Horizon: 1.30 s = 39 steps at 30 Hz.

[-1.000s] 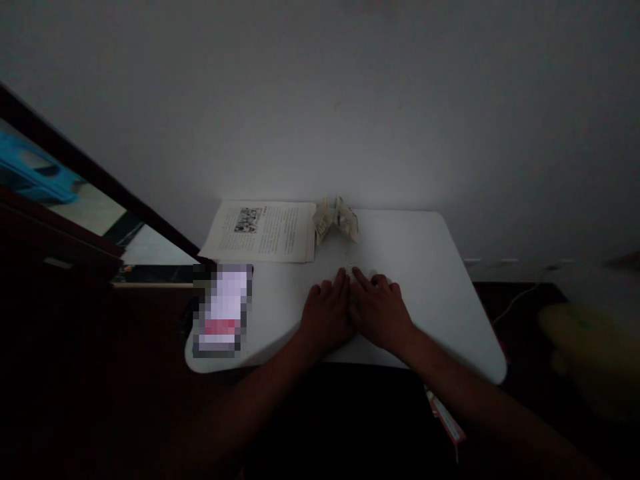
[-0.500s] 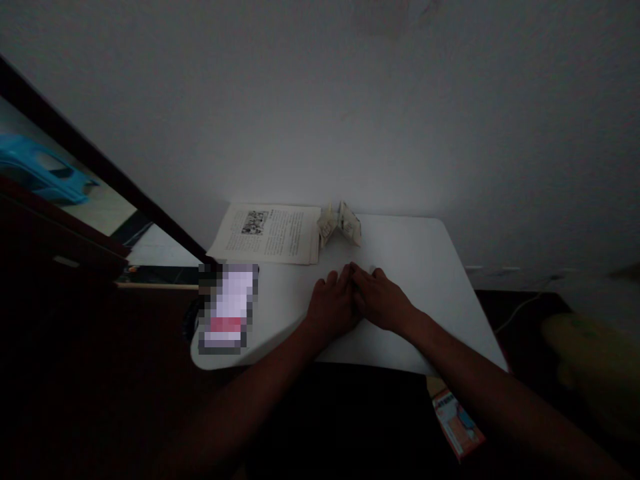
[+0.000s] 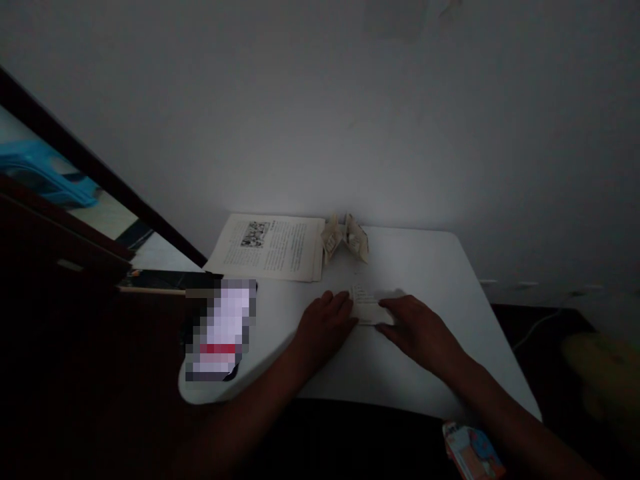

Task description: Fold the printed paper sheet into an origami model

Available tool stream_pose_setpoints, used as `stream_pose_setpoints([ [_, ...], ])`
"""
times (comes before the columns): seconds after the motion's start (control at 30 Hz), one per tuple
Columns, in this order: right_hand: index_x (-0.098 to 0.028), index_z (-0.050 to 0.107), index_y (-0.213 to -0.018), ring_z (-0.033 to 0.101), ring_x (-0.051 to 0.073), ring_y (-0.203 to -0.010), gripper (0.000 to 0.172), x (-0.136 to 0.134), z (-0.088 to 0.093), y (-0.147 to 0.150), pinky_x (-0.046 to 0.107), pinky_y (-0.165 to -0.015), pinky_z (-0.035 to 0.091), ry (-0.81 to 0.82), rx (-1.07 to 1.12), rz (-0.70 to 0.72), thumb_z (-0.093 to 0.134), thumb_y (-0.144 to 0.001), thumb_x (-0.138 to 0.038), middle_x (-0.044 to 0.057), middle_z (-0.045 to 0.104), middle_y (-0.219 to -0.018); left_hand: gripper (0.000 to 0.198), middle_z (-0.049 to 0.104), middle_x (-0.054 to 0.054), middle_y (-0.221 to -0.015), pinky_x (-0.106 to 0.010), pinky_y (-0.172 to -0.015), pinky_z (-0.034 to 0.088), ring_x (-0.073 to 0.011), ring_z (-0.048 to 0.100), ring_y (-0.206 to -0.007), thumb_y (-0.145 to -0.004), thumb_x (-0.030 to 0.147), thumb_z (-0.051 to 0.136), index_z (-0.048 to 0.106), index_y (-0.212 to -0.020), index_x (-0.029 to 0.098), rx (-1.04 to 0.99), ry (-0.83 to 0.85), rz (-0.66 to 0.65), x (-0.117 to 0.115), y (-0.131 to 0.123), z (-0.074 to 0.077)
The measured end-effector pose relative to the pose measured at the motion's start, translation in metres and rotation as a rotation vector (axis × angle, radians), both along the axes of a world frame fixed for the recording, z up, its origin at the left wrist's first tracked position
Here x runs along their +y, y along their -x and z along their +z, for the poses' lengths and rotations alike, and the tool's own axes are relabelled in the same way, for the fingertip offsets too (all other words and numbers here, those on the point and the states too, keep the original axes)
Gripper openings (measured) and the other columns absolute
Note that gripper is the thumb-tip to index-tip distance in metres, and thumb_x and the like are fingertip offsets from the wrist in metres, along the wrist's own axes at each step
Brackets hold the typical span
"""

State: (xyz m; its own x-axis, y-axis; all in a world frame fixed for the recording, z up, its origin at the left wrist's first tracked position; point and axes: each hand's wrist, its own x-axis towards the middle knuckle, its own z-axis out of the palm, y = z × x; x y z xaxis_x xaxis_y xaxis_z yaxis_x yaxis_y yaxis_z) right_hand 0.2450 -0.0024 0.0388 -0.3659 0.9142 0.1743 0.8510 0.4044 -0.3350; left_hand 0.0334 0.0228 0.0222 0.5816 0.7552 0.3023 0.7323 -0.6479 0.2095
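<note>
A small folded piece of printed paper (image 3: 367,310) lies low over the white table between my two hands. My left hand (image 3: 327,323) grips its left edge, thumb below and fingers above. At its right end my right hand (image 3: 413,327) pinches the paper between thumb and forefinger. Just beyond the hands stands a folded paper figure (image 3: 345,239) with several pointed flaps, made of similar printed paper. To its left is a stack of printed sheets (image 3: 270,250), the top one bearing a dark picture.
The white table (image 3: 430,267) stands against a grey wall (image 3: 320,133). A phone with a blurred screen (image 3: 225,320) lies at its left end. Below the front right edge is a colourful box (image 3: 473,450). A mirror-like panel with a dark frame (image 3: 100,177) leans at the left.
My hands were together, covering the paper; now they are apart and the folded paper shows between them. My right hand has moved right. The whole view has shifted slightly.
</note>
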Motion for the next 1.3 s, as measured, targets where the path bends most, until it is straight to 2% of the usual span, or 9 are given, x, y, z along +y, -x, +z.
stream_pose_setpoints([
  [0.13,-0.017,0.060,-0.108,0.060,0.023,-0.094,0.034,0.012,0.009,0.001,0.040,-0.087,0.046,0.022,-0.024,0.067,0.060,-0.079,-0.034,0.008,0.067,-0.102,0.039,0.062,-0.009,-0.106,-0.039,-0.079,0.050,-0.0244,0.056,-0.093,-0.078,0.044,0.058,0.059,-0.104,0.016,-0.104,0.078,-0.100,0.013,0.005,0.007],
  [0.23,-0.019,0.059,-0.111,0.062,0.023,-0.093,0.035,0.018,0.014,-0.001,0.038,-0.084,0.049,0.080,0.041,0.074,0.057,-0.081,-0.038,0.007,0.067,-0.103,0.036,0.063,-0.009,-0.105,-0.037,-0.081,0.050,-0.0213,0.059,-0.092,-0.077,0.041,0.060,0.059,-0.104,0.018,-0.294,0.081,-0.157,0.022,0.010,0.004],
  [0.37,-0.021,0.059,-0.110,0.064,0.021,-0.091,0.034,0.019,0.007,-0.005,0.037,-0.081,0.051,0.109,0.225,0.018,0.057,-0.081,-0.039,0.006,0.067,-0.102,0.035,0.062,-0.011,-0.104,-0.037,-0.083,0.050,-0.0209,0.059,-0.097,-0.073,0.035,0.065,0.059,-0.102,0.017,-0.528,0.082,-0.140,0.026,0.018,0.002],
  [0.47,-0.022,0.060,-0.107,0.064,0.022,-0.090,0.033,0.018,-0.002,-0.010,0.037,-0.079,0.053,0.092,0.377,-0.044,0.058,-0.080,-0.039,0.006,0.067,-0.103,0.036,0.062,-0.012,-0.105,-0.038,-0.081,0.051,-0.0214,0.059,-0.098,-0.071,0.032,0.067,0.059,-0.103,0.016,-0.606,0.124,-0.108,0.026,0.022,0.005],
  [0.6,-0.022,0.064,-0.099,0.065,0.021,-0.083,0.028,0.019,-0.007,-0.013,0.035,-0.073,0.054,0.088,0.522,-0.177,0.060,-0.079,-0.040,0.005,0.069,-0.093,0.038,0.061,-0.012,-0.109,-0.033,-0.072,0.052,-0.0216,0.058,-0.099,-0.070,0.030,0.067,0.058,-0.105,0.018,-0.657,0.210,-0.083,0.026,0.022,0.007],
  [0.73,-0.020,0.064,-0.096,0.065,0.019,-0.081,0.027,0.019,-0.009,-0.009,0.031,-0.068,0.055,0.132,0.656,-0.249,0.061,-0.078,-0.040,0.005,0.068,-0.093,0.029,0.062,-0.010,-0.098,-0.033,-0.075,0.051,-0.0188,0.060,-0.091,-0.072,0.025,0.066,0.059,-0.098,0.016,-0.682,0.204,-0.038,0.028,0.020,0.004],
  [0.87,-0.021,0.064,-0.097,0.065,0.020,-0.086,0.026,0.018,-0.013,-0.004,0.031,-0.071,0.055,0.141,0.696,-0.247,0.061,-0.078,-0.040,0.005,0.068,-0.097,0.024,0.061,-0.007,-0.092,-0.031,-0.074,0.050,-0.0174,0.059,-0.086,-0.071,0.024,0.064,0.059,-0.094,0.016,-0.681,0.204,-0.004,0.028,0.021,0.004],
  [1.07,-0.021,0.064,-0.097,0.065,0.019,-0.083,0.025,0.018,-0.014,-0.001,0.030,-0.071,0.053,0.162,0.767,-0.256,0.061,-0.078,-0.037,0.005,0.068,-0.093,0.045,0.053,-0.010,-0.108,-0.030,-0.073,0.051,-0.0191,0.056,-0.097,-0.069,0.031,0.068,0.052,-0.110,0.017,-0.728,0.270,-0.010,0.024,0.017,0.006],
  [1.3,-0.021,0.059,-0.106,0.064,0.017,-0.079,0.030,0.019,-0.013,0.010,0.030,-0.066,0.054,0.324,0.849,-0.134,0.058,-0.080,-0.035,0.007,0.065,-0.104,0.050,0.046,-0.013,-0.116,-0.043,-0.094,0.043,-0.0243,0.046,-0.113,-0.072,0.035,0.064,0.050,-0.116,0.017,-0.706,0.191,-0.103,0.018,0.007,0.008],
])
